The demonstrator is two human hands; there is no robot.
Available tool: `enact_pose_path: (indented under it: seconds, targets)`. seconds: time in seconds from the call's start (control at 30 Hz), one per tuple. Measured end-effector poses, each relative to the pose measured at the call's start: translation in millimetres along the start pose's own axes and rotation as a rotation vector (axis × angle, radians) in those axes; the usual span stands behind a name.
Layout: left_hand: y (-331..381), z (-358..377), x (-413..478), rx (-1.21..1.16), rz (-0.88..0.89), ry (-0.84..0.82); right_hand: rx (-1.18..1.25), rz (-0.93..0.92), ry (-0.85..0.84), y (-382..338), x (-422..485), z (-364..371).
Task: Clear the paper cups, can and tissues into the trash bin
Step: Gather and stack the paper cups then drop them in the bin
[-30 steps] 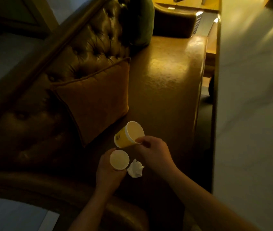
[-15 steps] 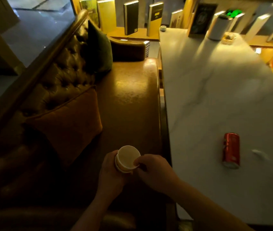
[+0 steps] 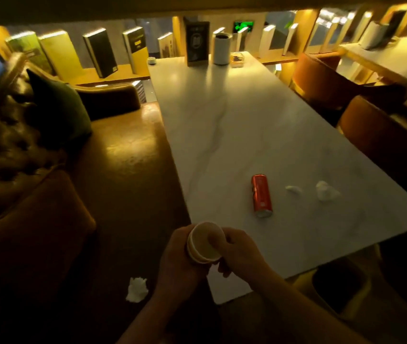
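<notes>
Now, starting at your far left, a crumpled tissue point(image 3: 136, 289) lies on the dark leather sofa seat point(image 3: 128, 155), just beside your left forearm and not yet picked up. Your left hand point(image 3: 176, 259) is wrapped around the side of the paper cups point(image 3: 203, 245), which sit nested one inside the other, mouth toward you. Your right hand point(image 3: 238, 252) closes on the same stack from the other side, its thumb pressed over the rim into the inner cup. So both hands are gripping the cups, held over the sofa's edge at the near corner of the tabletop point(image 3: 247, 125).

Moving right onto the marble, the red can point(image 3: 261, 195) lies on its side, untouched, a little beyond the cups. Further right a small scrap of tissue point(image 3: 293, 189) and a larger wad point(image 3: 326, 191) lie near each other, both apart from the can.

At the lower right, under the table's edge, a dark round opening looks like the trash bin point(image 3: 340, 285), though the gloom makes it hard to be sure.

By my reading you are early on: the cups are gathered but not binned, and the can and three tissues remain to be collected. Nothing can be seen inside the bin.
</notes>
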State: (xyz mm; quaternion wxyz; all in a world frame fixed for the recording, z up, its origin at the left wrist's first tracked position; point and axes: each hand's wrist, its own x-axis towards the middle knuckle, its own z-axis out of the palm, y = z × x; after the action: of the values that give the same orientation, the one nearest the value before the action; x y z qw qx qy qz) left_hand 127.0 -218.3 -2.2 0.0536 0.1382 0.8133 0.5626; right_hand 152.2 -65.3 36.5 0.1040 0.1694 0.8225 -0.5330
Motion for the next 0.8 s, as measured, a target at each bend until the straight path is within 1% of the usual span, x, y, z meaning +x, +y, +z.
enact_pose_path:
  seconds: [0.17,0.27,0.47,0.53,0.67,0.8]
  targets:
    - [19.5,71.9,8.3,0.056,0.152,-0.172,-0.055,0.065,0.138,39.7,-19.4,-63.8]
    - [32.7,118.0,11.2,0.187,0.257,-0.276,-0.045,0.11,0.218,67.5,-33.9,-114.0]
    - [29.6,207.5,25.2,0.449,0.163,-0.382,0.048,0.183,0.461,139.6,-71.3,-212.7]
    - [27.7,234.7,35.2,0.562,0.166,-0.405,0.064,0.226,0.522,166.5,-82.3,-240.7]
    - [23.8,287.6,56.7,0.731,0.186,-0.468,0.06,0.279,0.603,221.0,-94.4,-285.6]
    - [25.3,339.8,71.5,0.941,0.248,-0.53,0.077,0.379,0.626,271.5,-96.1,-315.4]
